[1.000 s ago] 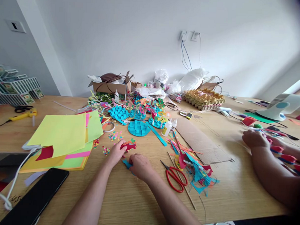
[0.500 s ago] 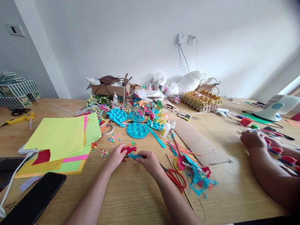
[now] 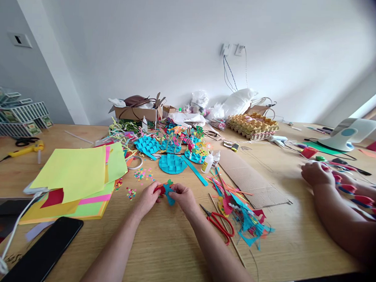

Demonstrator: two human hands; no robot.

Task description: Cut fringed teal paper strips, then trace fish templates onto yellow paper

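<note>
My left hand (image 3: 148, 199) pinches a red paper cutout (image 3: 160, 190), fingers closed on its left side. Close beside it, my right hand (image 3: 184, 199) grips a blue paper cutout (image 3: 170, 197) between thumb and fingers. The two cutouts meet or overlap; whether they are joined I cannot tell. A bit of green shows at the top of the pieces. Beyond the hands lies a round woven blue paper mat (image 3: 171, 164). Red-handled scissors (image 3: 221, 225) rest just right of my right forearm, and small confetti dots (image 3: 131, 193) lie left of my left hand.
Stacked coloured paper (image 3: 70, 170) and a black phone (image 3: 45, 251) lie on the left. Glue bottles (image 3: 207, 163), paper scraps (image 3: 250, 219) and a cardboard strip (image 3: 251, 180) are to the right. Egg trays (image 3: 253, 126) stand behind. Another person's arm (image 3: 333, 216) rests at far right.
The blue cutout has turned from lying sideways to upright, beside the red one. My right hand has shifted slightly, and the hands are closer together.
</note>
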